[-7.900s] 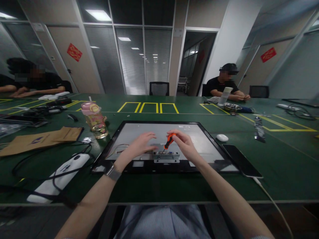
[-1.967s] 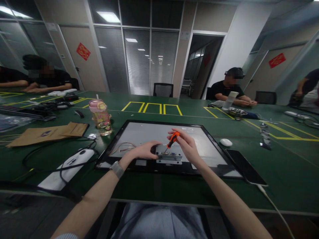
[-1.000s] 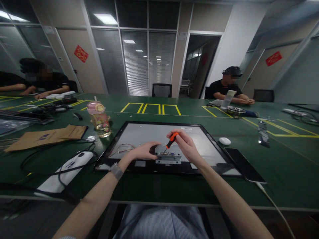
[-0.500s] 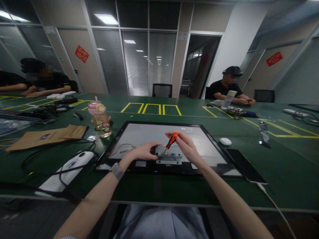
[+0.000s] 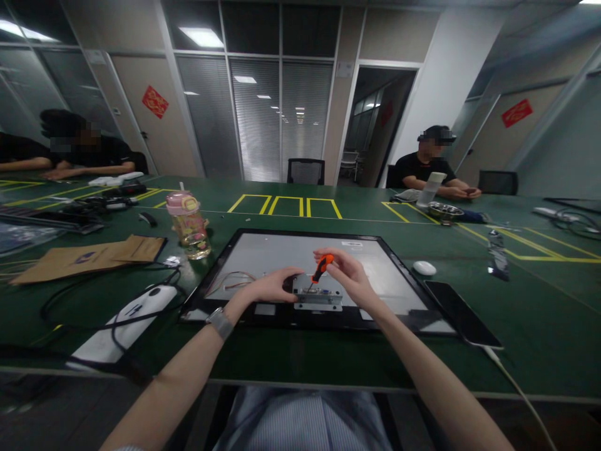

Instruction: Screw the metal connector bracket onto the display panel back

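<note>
An orange and black screwdriver (image 5: pixel 322 267) is pinched in my right hand (image 5: pixel 350 276), tilted, its shaft pointing down at the left part of a metal bracket (image 5: pixel 319 300). Blue and silver connectors show along that bracket. My left hand (image 5: pixel 275 286) grips the bracket's left end, thumb in front and fingers behind; the fingertips are partly hidden. Both hands are over a flat display panel (image 5: pixel 277 250) with a black frame and pale grey back, lying on the green table (image 5: pixel 300 357). Thin wires (image 5: pixel 230 282) lie on the panel left of my left hand.
Left of the panel stand a pink-lidded bottle (image 5: pixel 189 225), a white power strip (image 5: pixel 126 322) with black cables, and a brown paper bag (image 5: pixel 89 258). To the right lie a phone (image 5: pixel 462 313) on a cable and a white case (image 5: pixel 424 268). People sit across the table.
Since the earliest frame my left hand has closed on the bracket's left end. My right fingers have shifted around the screwdriver handle, whose tip stays at the bracket's left part.
</note>
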Motion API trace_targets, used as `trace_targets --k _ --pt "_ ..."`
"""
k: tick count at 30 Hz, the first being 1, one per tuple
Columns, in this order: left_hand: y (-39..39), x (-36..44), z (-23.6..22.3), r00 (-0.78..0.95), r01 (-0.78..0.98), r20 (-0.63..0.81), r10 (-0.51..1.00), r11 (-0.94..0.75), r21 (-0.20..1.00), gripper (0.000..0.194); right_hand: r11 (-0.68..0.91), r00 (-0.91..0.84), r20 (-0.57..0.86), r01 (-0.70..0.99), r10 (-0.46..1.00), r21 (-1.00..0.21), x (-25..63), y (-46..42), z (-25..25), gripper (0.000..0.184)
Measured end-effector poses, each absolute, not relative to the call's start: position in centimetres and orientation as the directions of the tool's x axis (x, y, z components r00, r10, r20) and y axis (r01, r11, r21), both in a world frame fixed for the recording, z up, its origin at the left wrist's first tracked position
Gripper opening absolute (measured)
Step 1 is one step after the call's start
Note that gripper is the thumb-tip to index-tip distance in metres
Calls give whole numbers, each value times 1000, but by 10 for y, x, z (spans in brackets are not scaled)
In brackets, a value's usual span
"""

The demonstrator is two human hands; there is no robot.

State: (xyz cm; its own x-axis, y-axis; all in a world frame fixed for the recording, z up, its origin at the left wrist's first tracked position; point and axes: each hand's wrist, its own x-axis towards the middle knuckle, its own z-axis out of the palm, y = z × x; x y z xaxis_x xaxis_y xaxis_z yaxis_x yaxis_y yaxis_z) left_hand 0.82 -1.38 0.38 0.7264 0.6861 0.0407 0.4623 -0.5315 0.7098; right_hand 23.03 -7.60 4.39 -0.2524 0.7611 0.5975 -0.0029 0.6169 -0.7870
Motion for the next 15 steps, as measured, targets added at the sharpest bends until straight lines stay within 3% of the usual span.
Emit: trace_targets --k 6,11,15 --pt "-13 8 3 726 468 38 687 -534 704 72 670 -163 653 92 740 -737 228 -77 42 21" --pt "-11 8 1 731 465 53 680 -555 690 73 691 -235 660 79 713 -719 223 -82 39 34" --pt "-11 7 0 734 463 60 677 -564 684 73 691 -232 663 64 712 -720 220 -83 38 31"
